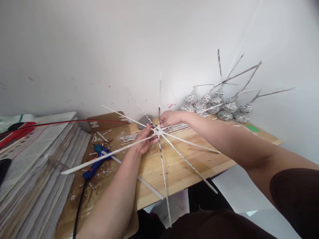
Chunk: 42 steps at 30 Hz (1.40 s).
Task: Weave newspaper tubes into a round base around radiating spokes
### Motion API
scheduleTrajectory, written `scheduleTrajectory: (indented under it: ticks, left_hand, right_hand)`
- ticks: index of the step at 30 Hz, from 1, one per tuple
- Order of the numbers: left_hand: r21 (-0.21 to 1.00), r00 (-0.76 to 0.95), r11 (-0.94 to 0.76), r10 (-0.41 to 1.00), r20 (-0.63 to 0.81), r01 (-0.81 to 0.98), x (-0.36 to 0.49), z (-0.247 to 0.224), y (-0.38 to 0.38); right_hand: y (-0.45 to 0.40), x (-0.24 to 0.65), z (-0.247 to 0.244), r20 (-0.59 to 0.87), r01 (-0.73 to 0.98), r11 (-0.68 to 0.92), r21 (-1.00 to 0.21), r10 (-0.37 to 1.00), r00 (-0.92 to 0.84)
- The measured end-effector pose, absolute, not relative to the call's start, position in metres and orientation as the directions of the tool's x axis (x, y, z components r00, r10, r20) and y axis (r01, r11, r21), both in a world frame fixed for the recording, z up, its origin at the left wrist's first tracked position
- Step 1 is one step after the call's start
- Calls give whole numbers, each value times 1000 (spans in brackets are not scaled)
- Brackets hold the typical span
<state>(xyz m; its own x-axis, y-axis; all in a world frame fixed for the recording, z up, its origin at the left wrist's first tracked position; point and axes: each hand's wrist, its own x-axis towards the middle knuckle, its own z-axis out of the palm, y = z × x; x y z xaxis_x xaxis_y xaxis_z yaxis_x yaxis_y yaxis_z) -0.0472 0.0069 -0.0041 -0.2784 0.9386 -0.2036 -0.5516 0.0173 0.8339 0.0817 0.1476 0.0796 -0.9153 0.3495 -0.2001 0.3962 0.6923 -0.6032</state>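
Observation:
A star of several rolled-paper sticks (pixel 187 161) spreads out from a small woven centre, held above the wooden table. My left hand (pixel 144 141) is closed on the left side of the centre, with the thumb on top and the fingers beneath. My right hand (pixel 168 119) pinches at the upper right edge of the centre, beside the upright stick; its fingertips are partly hidden. Below and behind both hands, a bundle of thin paper rolls (pixel 178 127) lies on the table (pixel 199 159).
A blue glue gun (pixel 96 166) with a black cable lies left of my forearm, among paper scraps. Tall stacks of newspaper (pixel 37 186) fill the left side. Woven paper gourd shapes (pixel 225 111) with protruding sticks stand by the wall at the back right.

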Motion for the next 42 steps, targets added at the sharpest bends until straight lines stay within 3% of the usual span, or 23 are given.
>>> scheduleTrajectory:
  ticks: [8,13,24,29,35,42]
  left_hand:
    - [900,-402,63,880,-254,-430,-38,-13,12]
    - [895,-444,48,856,-265,-443,-36,-13,13]
    - [897,-419,44,873,-249,-440,-35,-17,14]
    - [892,-434,22,868,-242,-452,-34,-18,14]
    - [913,-495,23,835,-242,-407,-32,-19,16]
    - [906,-518,4,820,-245,-422,-28,-16,16]
  right_hand:
    - [127,71,71,-117,442,849,-291,427,-897]
    - [126,73,73,-118,488,836,-250,474,-873]
    - [124,68,82,-242,439,887,-142,398,-885]
    - [119,65,80,-177,468,879,-92,448,-876]
    - [113,71,77,-114,413,910,-29,407,-906]
    - [86,96,64,56,343,918,200,338,-939]
